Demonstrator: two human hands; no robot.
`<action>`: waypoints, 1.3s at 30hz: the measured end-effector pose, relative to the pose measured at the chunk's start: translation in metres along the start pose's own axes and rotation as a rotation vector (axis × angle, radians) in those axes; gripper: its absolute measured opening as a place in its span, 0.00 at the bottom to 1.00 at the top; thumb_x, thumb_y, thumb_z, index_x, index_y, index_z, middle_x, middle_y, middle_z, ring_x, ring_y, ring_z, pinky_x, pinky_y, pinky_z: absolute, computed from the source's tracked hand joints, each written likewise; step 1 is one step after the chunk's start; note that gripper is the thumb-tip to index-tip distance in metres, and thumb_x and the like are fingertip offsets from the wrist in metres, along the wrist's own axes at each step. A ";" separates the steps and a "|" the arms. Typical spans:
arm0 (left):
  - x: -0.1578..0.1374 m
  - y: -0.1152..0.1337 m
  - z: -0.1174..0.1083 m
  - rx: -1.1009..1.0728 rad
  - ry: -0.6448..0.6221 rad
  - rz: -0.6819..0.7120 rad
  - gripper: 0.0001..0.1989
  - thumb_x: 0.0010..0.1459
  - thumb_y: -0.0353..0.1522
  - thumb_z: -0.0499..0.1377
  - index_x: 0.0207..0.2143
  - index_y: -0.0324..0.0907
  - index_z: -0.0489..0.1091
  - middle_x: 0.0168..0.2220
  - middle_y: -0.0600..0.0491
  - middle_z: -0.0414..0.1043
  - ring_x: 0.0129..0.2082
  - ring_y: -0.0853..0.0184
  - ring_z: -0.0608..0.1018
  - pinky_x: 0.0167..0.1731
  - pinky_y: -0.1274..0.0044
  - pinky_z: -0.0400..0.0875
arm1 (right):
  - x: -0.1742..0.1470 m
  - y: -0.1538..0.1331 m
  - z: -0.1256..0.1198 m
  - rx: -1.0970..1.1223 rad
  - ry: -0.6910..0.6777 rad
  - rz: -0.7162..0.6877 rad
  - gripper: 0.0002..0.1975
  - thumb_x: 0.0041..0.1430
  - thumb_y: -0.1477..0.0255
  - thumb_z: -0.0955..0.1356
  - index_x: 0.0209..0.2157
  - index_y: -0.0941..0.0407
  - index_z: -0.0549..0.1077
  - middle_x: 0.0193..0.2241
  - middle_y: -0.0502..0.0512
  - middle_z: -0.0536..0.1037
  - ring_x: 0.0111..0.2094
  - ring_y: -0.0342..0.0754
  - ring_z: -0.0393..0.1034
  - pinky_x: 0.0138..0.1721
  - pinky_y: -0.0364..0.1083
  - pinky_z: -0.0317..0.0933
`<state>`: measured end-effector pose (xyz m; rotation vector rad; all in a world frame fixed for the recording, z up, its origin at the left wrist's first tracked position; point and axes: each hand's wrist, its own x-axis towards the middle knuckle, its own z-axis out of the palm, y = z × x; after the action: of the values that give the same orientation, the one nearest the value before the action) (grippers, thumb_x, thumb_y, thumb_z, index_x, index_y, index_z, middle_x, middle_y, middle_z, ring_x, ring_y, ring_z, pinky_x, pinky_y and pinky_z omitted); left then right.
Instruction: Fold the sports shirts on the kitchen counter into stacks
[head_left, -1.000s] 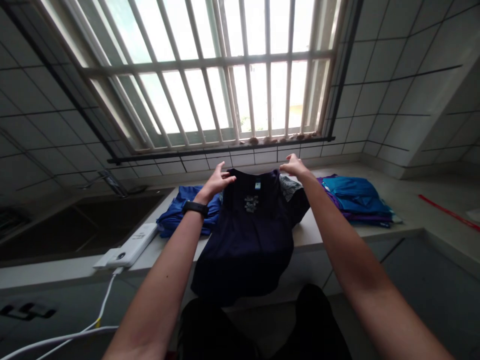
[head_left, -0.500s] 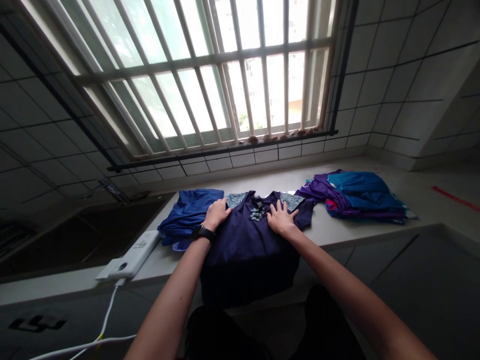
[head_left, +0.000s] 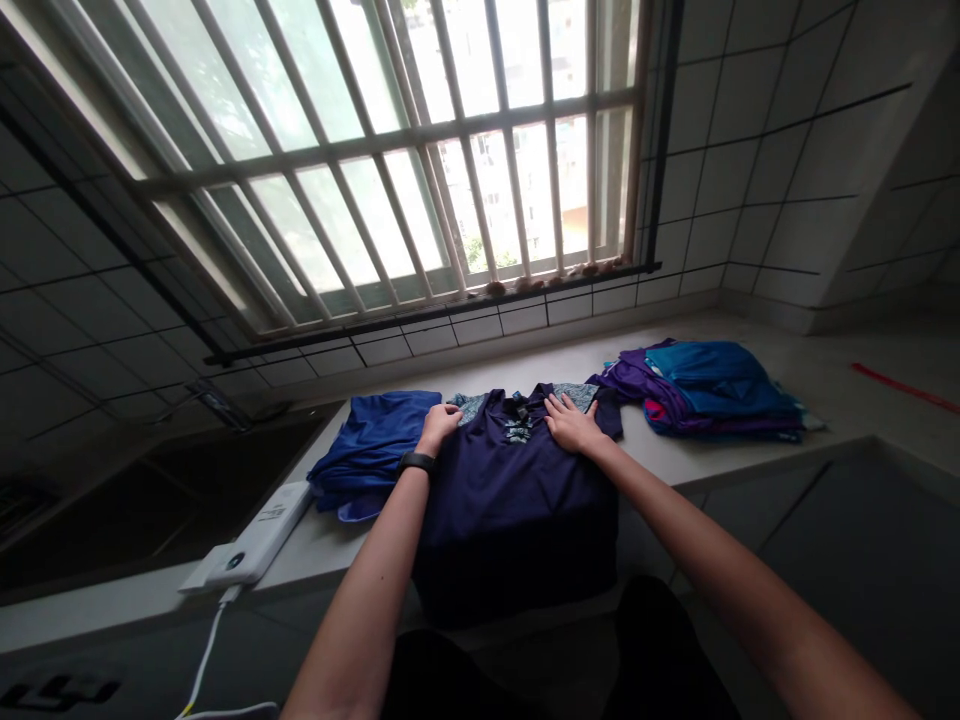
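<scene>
A dark navy shirt with patterned grey-blue shoulders and a trim piece below the collar lies spread on the counter, its lower part hanging over the front edge. At its left shoulder, my left hand, with a black watch on the wrist, has its fingers closed together on the fabric. My right hand rests flat on the opposite shoulder, fingers stretched out. Folded blue clothing sits right beside my left hand.
A pile of purple and teal clothes lies on the counter to the right. Left are a white power strip with a cable and a dark sink. A barred window is behind; a red strip lies far right.
My left hand's fingers have drawn together at the shirt's shoulder. My right hand's spread fingers have come closer together, lying flat on the patterned part. The view has shifted slightly.
</scene>
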<state>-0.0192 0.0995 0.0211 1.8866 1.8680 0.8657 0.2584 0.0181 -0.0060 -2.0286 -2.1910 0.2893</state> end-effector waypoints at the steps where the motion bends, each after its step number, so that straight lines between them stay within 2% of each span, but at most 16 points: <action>1: 0.000 -0.001 -0.003 -0.059 0.051 -0.021 0.13 0.53 0.37 0.65 0.37 0.37 0.82 0.41 0.39 0.85 0.48 0.52 0.84 0.54 0.65 0.74 | 0.001 0.002 -0.001 -0.007 -0.004 -0.012 0.32 0.75 0.65 0.50 0.76 0.55 0.49 0.77 0.57 0.43 0.77 0.61 0.34 0.68 0.81 0.36; 7: -0.004 -0.005 -0.047 -0.366 0.310 -0.124 0.14 0.57 0.29 0.59 0.44 0.36 0.78 0.38 0.44 0.83 0.40 0.62 0.84 0.43 0.73 0.80 | 0.002 0.007 -0.001 0.003 0.035 -0.020 0.31 0.75 0.66 0.51 0.76 0.53 0.50 0.77 0.56 0.46 0.77 0.57 0.37 0.71 0.75 0.39; 10: -0.008 -0.002 -0.065 -0.493 0.358 -0.151 0.12 0.57 0.26 0.58 0.43 0.37 0.77 0.36 0.47 0.81 0.38 0.64 0.84 0.41 0.74 0.81 | 0.000 0.006 -0.001 0.011 0.049 -0.021 0.31 0.74 0.67 0.52 0.76 0.54 0.52 0.77 0.57 0.47 0.77 0.56 0.38 0.71 0.73 0.40; 12: -0.012 0.000 -0.068 -0.572 0.328 -0.166 0.13 0.58 0.25 0.58 0.45 0.38 0.75 0.36 0.48 0.80 0.37 0.66 0.84 0.41 0.75 0.81 | -0.001 0.005 -0.001 0.018 0.050 -0.018 0.31 0.74 0.67 0.52 0.75 0.54 0.52 0.77 0.57 0.47 0.77 0.57 0.38 0.71 0.73 0.41; 16: -0.021 0.000 -0.060 -0.504 0.170 -0.176 0.20 0.59 0.25 0.61 0.54 0.40 0.71 0.41 0.49 0.78 0.37 0.67 0.83 0.39 0.74 0.81 | -0.003 0.003 -0.002 0.058 0.061 0.000 0.32 0.73 0.67 0.53 0.76 0.54 0.51 0.76 0.57 0.49 0.77 0.56 0.40 0.71 0.71 0.42; 17: -0.023 -0.001 -0.056 -0.458 0.138 -0.170 0.22 0.55 0.26 0.65 0.53 0.40 0.71 0.42 0.48 0.78 0.38 0.65 0.83 0.39 0.72 0.81 | -0.003 0.003 -0.003 0.071 0.069 0.010 0.33 0.73 0.67 0.53 0.76 0.55 0.49 0.76 0.57 0.49 0.77 0.56 0.40 0.72 0.70 0.42; 19: -0.027 -0.003 -0.049 -0.375 0.075 -0.142 0.29 0.41 0.26 0.75 0.49 0.39 0.74 0.42 0.47 0.78 0.42 0.61 0.82 0.43 0.70 0.80 | -0.005 0.002 -0.004 0.094 0.080 0.028 0.34 0.73 0.66 0.54 0.77 0.56 0.47 0.76 0.58 0.50 0.77 0.55 0.41 0.72 0.68 0.43; 21: -0.029 -0.004 -0.042 -0.324 0.002 -0.098 0.33 0.28 0.26 0.78 0.42 0.39 0.77 0.40 0.48 0.78 0.46 0.56 0.81 0.48 0.68 0.79 | -0.007 0.000 -0.005 0.107 0.082 0.036 0.34 0.73 0.66 0.55 0.76 0.58 0.47 0.76 0.59 0.50 0.77 0.54 0.41 0.73 0.67 0.42; 22: -0.030 -0.003 -0.038 -0.333 -0.026 -0.089 0.32 0.25 0.27 0.79 0.39 0.39 0.78 0.39 0.49 0.79 0.47 0.55 0.81 0.49 0.68 0.78 | -0.008 0.000 -0.006 0.112 0.082 0.036 0.34 0.72 0.66 0.55 0.76 0.59 0.48 0.76 0.59 0.50 0.77 0.54 0.41 0.73 0.66 0.42; 23: -0.030 -0.003 -0.035 -0.360 -0.045 -0.088 0.28 0.27 0.28 0.78 0.36 0.39 0.78 0.37 0.49 0.79 0.47 0.54 0.81 0.49 0.68 0.78 | -0.009 -0.001 -0.007 0.116 0.082 0.034 0.34 0.72 0.66 0.55 0.76 0.60 0.49 0.76 0.60 0.50 0.77 0.54 0.41 0.73 0.66 0.42; 26: -0.030 0.001 -0.026 -0.492 -0.031 -0.140 0.13 0.43 0.31 0.74 0.31 0.38 0.77 0.33 0.49 0.80 0.42 0.57 0.82 0.46 0.69 0.79 | -0.011 -0.001 -0.008 0.126 0.084 0.031 0.34 0.72 0.66 0.55 0.75 0.61 0.50 0.76 0.61 0.50 0.76 0.55 0.41 0.73 0.67 0.42; 29: -0.027 0.002 -0.021 -0.562 0.038 -0.180 0.08 0.51 0.27 0.69 0.34 0.39 0.75 0.34 0.48 0.80 0.38 0.63 0.83 0.44 0.72 0.80 | -0.011 -0.001 -0.008 0.134 0.086 0.030 0.34 0.72 0.66 0.55 0.75 0.61 0.51 0.76 0.61 0.51 0.76 0.55 0.42 0.73 0.66 0.42; 32: -0.024 -0.001 -0.019 -0.592 0.116 -0.223 0.14 0.53 0.23 0.68 0.42 0.39 0.73 0.36 0.49 0.79 0.36 0.68 0.83 0.43 0.76 0.79 | -0.010 -0.001 -0.007 0.134 0.089 0.027 0.34 0.72 0.66 0.55 0.75 0.60 0.52 0.76 0.61 0.52 0.76 0.54 0.42 0.73 0.66 0.42; 35: -0.022 -0.005 -0.016 -0.560 0.160 -0.269 0.26 0.50 0.23 0.72 0.51 0.41 0.68 0.40 0.49 0.77 0.35 0.69 0.83 0.42 0.74 0.80 | -0.008 0.000 -0.005 0.124 0.091 0.025 0.33 0.72 0.66 0.55 0.75 0.60 0.52 0.75 0.61 0.52 0.76 0.55 0.42 0.72 0.66 0.43; 37: -0.022 -0.006 -0.014 -0.519 0.170 -0.282 0.37 0.43 0.23 0.76 0.54 0.42 0.67 0.44 0.47 0.77 0.37 0.66 0.83 0.42 0.71 0.80 | -0.007 0.001 -0.003 0.115 0.094 0.021 0.33 0.72 0.67 0.54 0.75 0.60 0.52 0.75 0.61 0.52 0.76 0.56 0.42 0.72 0.67 0.43; 39: -0.021 -0.004 -0.012 -0.347 0.148 -0.232 0.41 0.37 0.25 0.78 0.54 0.40 0.67 0.47 0.43 0.78 0.45 0.58 0.84 0.45 0.69 0.79 | -0.006 0.002 -0.002 0.107 0.095 0.020 0.33 0.72 0.67 0.54 0.75 0.60 0.53 0.75 0.61 0.52 0.76 0.56 0.43 0.72 0.67 0.44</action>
<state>-0.0290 0.0767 0.0238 1.4040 1.8304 1.1859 0.2611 0.0127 -0.0045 -1.9661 -2.0553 0.2998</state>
